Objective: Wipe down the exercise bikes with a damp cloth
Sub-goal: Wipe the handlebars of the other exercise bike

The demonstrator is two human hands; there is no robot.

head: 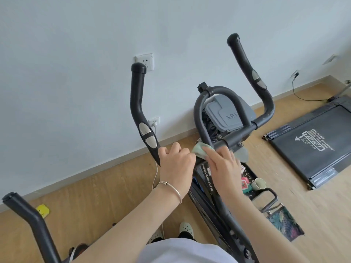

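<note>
- Her right hand [224, 162] lies flat, fingers straight and close together, pressing a pale green cloth [198, 150] onto the crossbar of the handlebar [233, 142].
- The cloth is bunched under her fingertips, right where the looped centre tube meets the crossbar. A greyer fold of it shows past the far side of the hand.
- Her left hand [176, 162] is just beside it, touching the cloth's edge. Its fingers are curled round the handlebar at the foot of the left grip, with the knuckles up. A thin silver bracelet [171, 189] sits on that wrist.
- The exercise bike [207, 186] stands on the wooden floor [106, 186], near the floor's edge along the wall. Both black grips rise towards the wall, each with a metal sensor pad.
- A grey box [228, 114] with printed characters shows inside the loop of the handlebar.
- Just right of the frame, low down, a dotted black tray [250, 173] holds a pale cup [258, 184] and some small pink and green items.
- A folded treadmill [311, 141] lies flat on the floor further right, well apart from the bike.
- Two white sockets [145, 60] are on the wall, and a white cable [155, 175] hangs from the lower one to the floor.
- At the lower left, another black grip [28, 219] pokes up, with a small yellow thing [43, 210] on the floor beside it.
- Her pale perforated slippers [187, 228] show at the bottom.
</note>
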